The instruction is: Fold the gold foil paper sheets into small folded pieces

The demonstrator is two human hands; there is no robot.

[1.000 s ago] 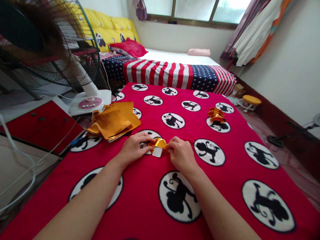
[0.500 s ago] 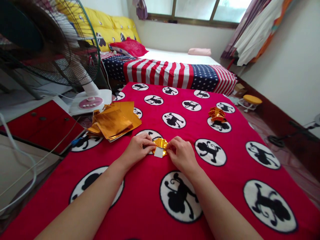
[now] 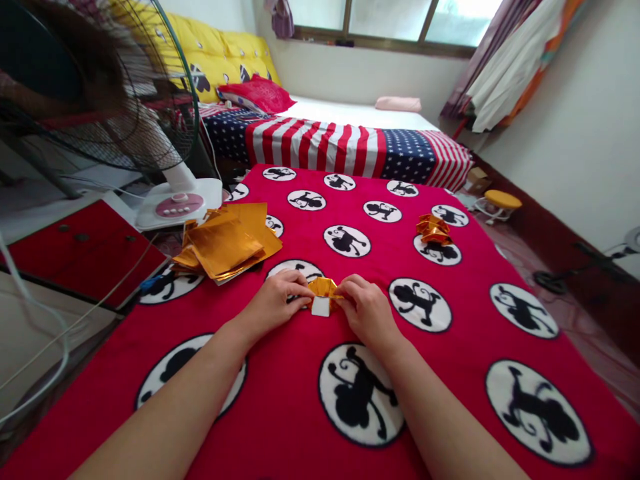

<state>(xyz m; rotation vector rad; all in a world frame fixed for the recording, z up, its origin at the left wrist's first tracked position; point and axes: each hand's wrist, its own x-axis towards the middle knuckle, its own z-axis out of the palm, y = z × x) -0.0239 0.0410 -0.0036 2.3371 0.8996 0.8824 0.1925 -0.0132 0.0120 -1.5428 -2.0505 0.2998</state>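
Between my hands is a small folded piece of gold foil paper [image 3: 323,287], with a white patch showing on its near side. My left hand [image 3: 278,298] pinches its left end between thumb and fingers. At the right end, my right hand [image 3: 367,307] grips the foil in the same way. Both hands rest low over the red blanket [image 3: 280,393], which has white circles with black monkey figures. A pile of flat gold foil sheets [image 3: 227,243] lies to the left, beyond my left hand. Folded gold foil pieces [image 3: 434,230] sit together at the far right.
A fan [image 3: 175,200] with a round wire guard stands at the left, beside a red-topped cabinet [image 3: 80,243] and a white cable. Past the blanket is a bed with a flag-patterned cover [image 3: 320,143]. A yellow stool [image 3: 503,199] stands on the floor at right.
The fingers have shifted slightly on the foil, and its upper part now stands in a more open, arched shape with the white patch squarer to view. The pile and folded pieces have stayed put.
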